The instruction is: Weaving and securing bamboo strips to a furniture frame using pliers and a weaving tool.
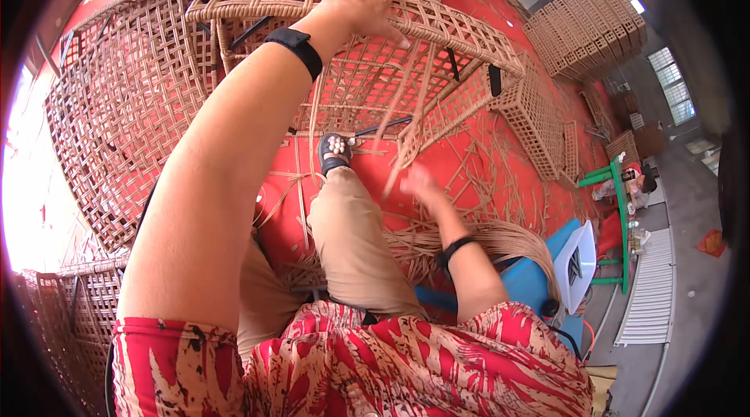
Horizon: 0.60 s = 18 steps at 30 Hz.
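A tan wicker furniture frame [461, 26] with an open lattice weave stands before me. My left hand [361, 5] grips its woven top band, fingers bent over the far side and thumb along the near side. Loose flat weaving strands [414, 120] hang down from that band, some smeared by motion. Beside their lower part is my right hand [422, 183], low and to the right of the frame. Motion blurs its fingers, so whether it holds a strand cannot be made out.
Cut strands litter the red floor [469, 151]. A strand bundle [500, 241] lies over a blue seat [531, 280] at my right. More wicker pieces [125, 97] stand left, and a wicker stack [586, 26] back right. Past a green-framed table [625, 222] is another person [641, 187].
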Each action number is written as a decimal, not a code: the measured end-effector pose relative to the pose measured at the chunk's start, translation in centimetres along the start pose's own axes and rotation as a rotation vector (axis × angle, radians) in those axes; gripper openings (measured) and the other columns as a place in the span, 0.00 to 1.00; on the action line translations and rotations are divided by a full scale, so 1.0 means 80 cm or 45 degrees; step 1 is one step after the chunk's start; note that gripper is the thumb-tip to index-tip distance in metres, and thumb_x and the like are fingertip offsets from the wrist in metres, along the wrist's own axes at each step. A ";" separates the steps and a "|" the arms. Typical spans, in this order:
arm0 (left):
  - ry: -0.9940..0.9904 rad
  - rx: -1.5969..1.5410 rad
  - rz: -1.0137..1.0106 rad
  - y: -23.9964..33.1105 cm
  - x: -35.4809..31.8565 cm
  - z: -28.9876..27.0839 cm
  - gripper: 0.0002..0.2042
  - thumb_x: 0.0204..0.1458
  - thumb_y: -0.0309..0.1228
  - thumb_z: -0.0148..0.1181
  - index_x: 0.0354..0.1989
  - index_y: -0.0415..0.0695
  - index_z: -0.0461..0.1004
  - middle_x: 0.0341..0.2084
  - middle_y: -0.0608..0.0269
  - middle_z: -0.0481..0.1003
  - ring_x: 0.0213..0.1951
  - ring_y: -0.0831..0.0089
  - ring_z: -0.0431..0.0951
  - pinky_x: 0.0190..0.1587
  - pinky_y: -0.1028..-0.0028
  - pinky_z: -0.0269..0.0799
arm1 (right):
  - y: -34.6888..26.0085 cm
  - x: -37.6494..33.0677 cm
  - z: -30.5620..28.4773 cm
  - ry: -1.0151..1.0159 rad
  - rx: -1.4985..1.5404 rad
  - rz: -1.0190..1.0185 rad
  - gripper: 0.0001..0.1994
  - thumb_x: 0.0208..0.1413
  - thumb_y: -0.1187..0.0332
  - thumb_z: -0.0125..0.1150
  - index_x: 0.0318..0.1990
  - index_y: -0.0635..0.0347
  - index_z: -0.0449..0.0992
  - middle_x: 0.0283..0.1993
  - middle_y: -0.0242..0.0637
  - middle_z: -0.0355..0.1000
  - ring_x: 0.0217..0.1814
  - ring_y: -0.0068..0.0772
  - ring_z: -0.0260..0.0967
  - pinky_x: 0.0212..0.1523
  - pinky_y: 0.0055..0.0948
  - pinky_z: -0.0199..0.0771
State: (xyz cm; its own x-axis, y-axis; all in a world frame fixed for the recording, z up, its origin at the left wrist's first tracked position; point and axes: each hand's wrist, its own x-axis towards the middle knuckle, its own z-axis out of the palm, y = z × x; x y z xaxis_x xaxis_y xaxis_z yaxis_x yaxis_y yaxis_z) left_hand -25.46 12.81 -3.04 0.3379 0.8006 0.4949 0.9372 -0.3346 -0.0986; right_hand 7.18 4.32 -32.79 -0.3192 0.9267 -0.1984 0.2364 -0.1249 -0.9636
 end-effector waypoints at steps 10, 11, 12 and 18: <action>0.079 -0.050 0.086 0.025 0.037 -0.006 0.49 0.36 0.67 0.64 0.65 0.48 0.66 0.59 0.55 0.68 0.64 0.57 0.63 0.64 0.53 0.57 | -0.316 0.151 -0.004 0.448 0.708 -0.763 0.11 0.64 0.60 0.55 0.41 0.58 0.73 0.29 0.29 0.69 0.23 0.20 0.64 0.23 0.23 0.63; 0.083 -0.032 0.077 0.023 0.037 -0.007 0.49 0.36 0.67 0.64 0.65 0.48 0.66 0.58 0.55 0.68 0.65 0.57 0.63 0.64 0.53 0.57 | -0.317 0.143 0.008 0.492 0.757 -0.798 0.12 0.67 0.60 0.52 0.36 0.59 0.73 0.23 0.25 0.64 0.15 0.15 0.52 0.14 0.21 0.47; 0.085 -0.031 0.077 0.023 0.040 -0.005 0.49 0.36 0.67 0.64 0.65 0.48 0.66 0.58 0.55 0.68 0.65 0.57 0.63 0.64 0.53 0.57 | -0.297 0.135 0.012 0.491 0.757 -0.800 0.12 0.67 0.60 0.52 0.36 0.59 0.73 0.23 0.25 0.64 0.15 0.15 0.52 0.14 0.21 0.47; 0.039 0.015 0.005 0.020 0.038 0.014 0.49 0.35 0.67 0.65 0.65 0.48 0.66 0.59 0.55 0.68 0.64 0.57 0.64 0.64 0.55 0.57 | 0.104 0.058 0.036 0.454 -0.839 -0.275 0.15 0.65 0.59 0.47 0.40 0.62 0.72 0.35 0.58 0.72 0.40 0.61 0.71 0.38 0.56 0.69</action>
State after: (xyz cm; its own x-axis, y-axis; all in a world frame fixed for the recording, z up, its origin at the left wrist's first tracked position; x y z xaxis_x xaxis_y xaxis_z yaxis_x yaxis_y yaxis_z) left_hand -22.86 15.26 -2.62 0.3390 0.7836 0.5207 0.9369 -0.3316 -0.1109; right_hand 5.02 6.56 -42.23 -0.1327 0.9784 0.1588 0.7347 0.2046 -0.6468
